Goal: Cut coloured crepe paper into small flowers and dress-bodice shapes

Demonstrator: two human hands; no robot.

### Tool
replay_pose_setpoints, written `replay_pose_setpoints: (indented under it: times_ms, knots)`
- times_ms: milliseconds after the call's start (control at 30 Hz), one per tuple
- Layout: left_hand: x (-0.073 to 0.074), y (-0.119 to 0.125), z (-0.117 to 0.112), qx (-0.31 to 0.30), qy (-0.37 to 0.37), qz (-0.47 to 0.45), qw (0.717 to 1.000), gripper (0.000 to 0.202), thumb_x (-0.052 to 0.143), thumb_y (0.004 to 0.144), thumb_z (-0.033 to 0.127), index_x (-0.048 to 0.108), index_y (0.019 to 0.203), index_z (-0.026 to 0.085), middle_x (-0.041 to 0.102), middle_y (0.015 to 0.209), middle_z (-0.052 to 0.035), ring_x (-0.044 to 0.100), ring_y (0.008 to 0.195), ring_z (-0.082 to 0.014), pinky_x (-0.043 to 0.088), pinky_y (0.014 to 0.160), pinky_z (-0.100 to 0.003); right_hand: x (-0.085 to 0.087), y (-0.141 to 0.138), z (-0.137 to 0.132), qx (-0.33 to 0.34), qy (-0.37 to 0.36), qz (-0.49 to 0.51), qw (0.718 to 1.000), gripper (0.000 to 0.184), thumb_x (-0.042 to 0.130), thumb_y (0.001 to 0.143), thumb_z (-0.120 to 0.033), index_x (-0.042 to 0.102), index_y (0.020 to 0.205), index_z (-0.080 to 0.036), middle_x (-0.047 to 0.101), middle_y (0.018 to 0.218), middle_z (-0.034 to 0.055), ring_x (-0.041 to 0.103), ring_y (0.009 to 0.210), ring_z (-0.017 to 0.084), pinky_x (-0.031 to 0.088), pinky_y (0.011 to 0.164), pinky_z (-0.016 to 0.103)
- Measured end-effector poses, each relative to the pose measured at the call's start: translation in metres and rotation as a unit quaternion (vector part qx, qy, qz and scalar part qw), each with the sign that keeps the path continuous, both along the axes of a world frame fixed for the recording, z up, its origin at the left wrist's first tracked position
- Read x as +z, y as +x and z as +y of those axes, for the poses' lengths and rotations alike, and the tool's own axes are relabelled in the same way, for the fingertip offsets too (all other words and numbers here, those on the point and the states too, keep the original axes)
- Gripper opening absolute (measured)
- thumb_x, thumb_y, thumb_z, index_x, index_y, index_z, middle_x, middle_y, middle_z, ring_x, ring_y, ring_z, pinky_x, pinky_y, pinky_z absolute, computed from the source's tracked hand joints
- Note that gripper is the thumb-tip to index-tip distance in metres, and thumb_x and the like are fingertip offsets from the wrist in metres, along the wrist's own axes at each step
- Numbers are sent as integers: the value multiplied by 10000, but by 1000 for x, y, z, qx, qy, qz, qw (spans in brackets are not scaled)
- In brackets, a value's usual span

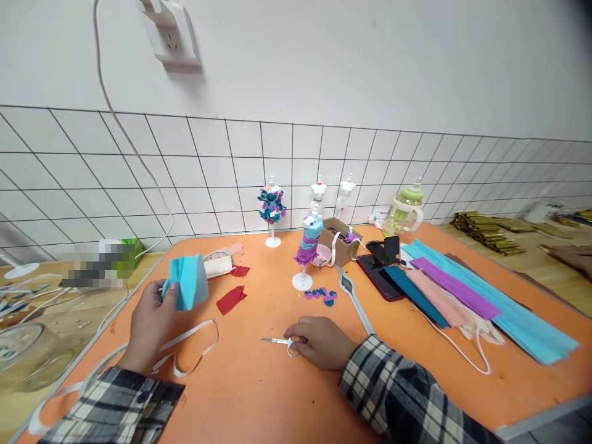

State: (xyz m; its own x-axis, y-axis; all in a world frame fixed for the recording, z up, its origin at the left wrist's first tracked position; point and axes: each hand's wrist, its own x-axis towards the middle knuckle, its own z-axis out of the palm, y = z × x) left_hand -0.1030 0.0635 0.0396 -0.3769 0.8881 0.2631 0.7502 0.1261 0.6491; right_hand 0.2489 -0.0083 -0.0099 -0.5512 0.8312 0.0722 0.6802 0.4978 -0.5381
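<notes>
My left hand (152, 320) pinches a folded piece of light blue crepe paper (187, 282) between thumb and fingers, raised above the left side of the table. A small pair of white-handled scissors (280, 341) is in my right hand (319, 342), low over the table's middle, blades pointing left. Beyond that hand stands a small dress-form mannequin (307, 246) wrapped in blue and purple. Purple and teal cut-out petals (321, 295) lie by its round base. Two scraps of red paper (231, 300) rest to the right of my left hand.
A decorated mannequin (272, 206) and a cardboard box (342, 243) stand at the back. Right are a phone (382, 277), strips of coloured paper (490, 302) and a lidded bottle (404, 209). White ribbon (203, 336) curls near my left wrist. A person's hand shows at far right.
</notes>
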Motion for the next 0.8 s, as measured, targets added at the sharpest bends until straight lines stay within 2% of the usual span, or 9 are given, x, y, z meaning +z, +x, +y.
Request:
replay_pose_setpoints:
  times_ms: [167, 233, 300, 400, 500, 567, 633, 700, 800]
  knots:
    - [12, 62, -32, -151, 28, -126, 980, 427, 431, 884, 585, 527, 1106, 233, 601, 868, -9, 568, 709, -199, 493, 593, -295, 8, -10, -7, -84, 34, 107, 990, 384, 640, 873, -402, 658, 1206, -211, 649, 1013, 67, 608, 924, 195, 452, 825, 316]
    - [4, 90, -50, -222, 22, -168, 960, 392, 463, 874, 577, 513, 1066, 240, 601, 850, -2, 571, 682, -186, 507, 578, -287, 9, -19, -13, -110, 6, 222, 969, 522, 629, 869, -515, 607, 1282, -197, 638, 1082, 95, 600, 964, 213, 476, 841, 341]
    - [-11, 115, -68, -318, -5, -230, 920, 282, 541, 869, 503, 501, 985, 249, 565, 756, 18, 580, 657, -183, 512, 565, -277, 8, -30, -22, -85, -69, 349, 931, 635, 569, 876, -620, 541, 1351, -198, 634, 1155, 107, 605, 983, 218, 506, 821, 346]
    - [-34, 141, -94, -429, -20, -186, 884, 99, 519, 902, 335, 532, 942, 246, 630, 816, -18, 623, 744, -199, 544, 660, -307, 7, -46, -37, -68, -136, 470, 869, 569, 524, 903, -631, 596, 1262, -196, 652, 1180, 99, 619, 1034, 223, 510, 892, 372]
    - [-44, 149, -109, -511, -9, -73, 856, 245, 612, 854, 239, 573, 1095, 256, 675, 1091, -80, 642, 975, -246, 547, 858, -369, 9, -48, -45, -151, -138, 519, 830, 469, 506, 923, -603, 671, 1037, -179, 690, 1028, 92, 651, 951, 213, 521, 884, 372]
    - [-44, 144, -109, -531, 9, -23, 847, 362, 634, 867, 242, 548, 1217, 269, 644, 1225, -105, 610, 1102, -265, 507, 966, -404, 14, -32, -43, -218, -126, 528, 811, 503, 462, 921, -634, 649, 990, -172, 667, 841, 63, 634, 742, 183, 545, 732, 339]
    - [-43, 138, -100, -541, 31, 6, 840, 327, 602, 904, 247, 559, 1228, 266, 650, 1218, -109, 599, 1124, -260, 488, 988, -412, 22, 2, -35, -301, -79, 497, 810, 509, 444, 924, -619, 611, 1100, -172, 621, 795, 40, 568, 627, 160, 520, 605, 304]
    - [-43, 134, -87, -556, 38, 22, 830, 186, 551, 932, 230, 633, 1097, 249, 684, 1098, -96, 617, 1048, -244, 505, 925, -394, 31, 49, -24, -376, 31, 410, 830, 505, 456, 921, -539, 535, 1269, -182, 622, 966, 77, 593, 769, 198, 531, 673, 328]
    - [-45, 135, -70, -559, 26, 20, 829, 180, 507, 946, 224, 685, 918, 227, 700, 962, -85, 632, 938, -223, 513, 830, -366, 43, 130, -9, -467, 229, 150, 841, 612, 511, 872, -354, 411, 1438, -143, 564, 1195, 162, 551, 1069, 295, 465, 947, 451]
